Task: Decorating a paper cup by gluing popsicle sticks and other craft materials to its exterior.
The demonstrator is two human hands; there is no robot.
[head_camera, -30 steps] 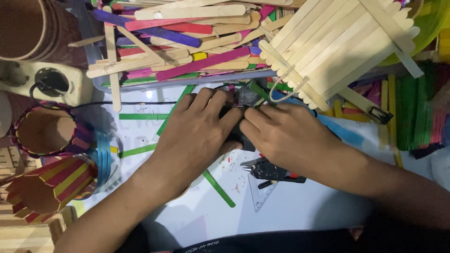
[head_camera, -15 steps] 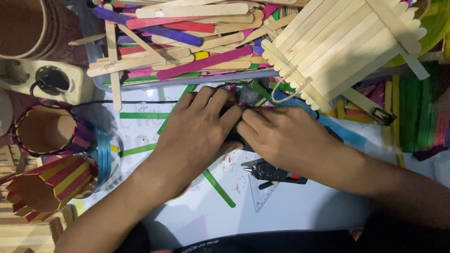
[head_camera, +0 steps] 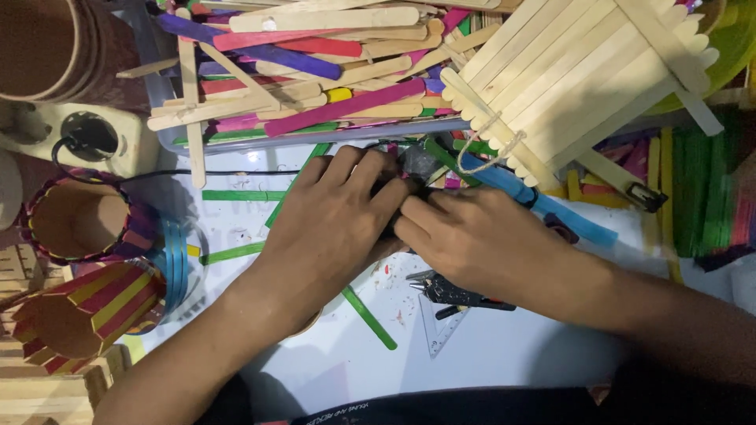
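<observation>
My left hand (head_camera: 331,228) and my right hand (head_camera: 480,240) lie close together, palms down, in the middle of a white work surface (head_camera: 488,362). Their fingers meet over a small dark object (head_camera: 415,163) that is mostly hidden under them; both hands grip it, but I cannot tell what it is. Loose green craft sticks (head_camera: 368,316) lie under and around my left hand. A dark pair of pliers (head_camera: 457,293) rests on a clear set square (head_camera: 437,330) just below my right hand.
A tray of coloured and plain craft sticks (head_camera: 315,71) sits behind the hands. A flat panel of plain sticks (head_camera: 575,71) lies at the top right, stacks of green sticks (head_camera: 701,189) at the right. Striped stick-covered cups (head_camera: 75,224) and a blue tape roll (head_camera: 175,267) stand at the left.
Both hands have stayed together over the dark object; the fingers shifted slightly, and the view has drifted a little.
</observation>
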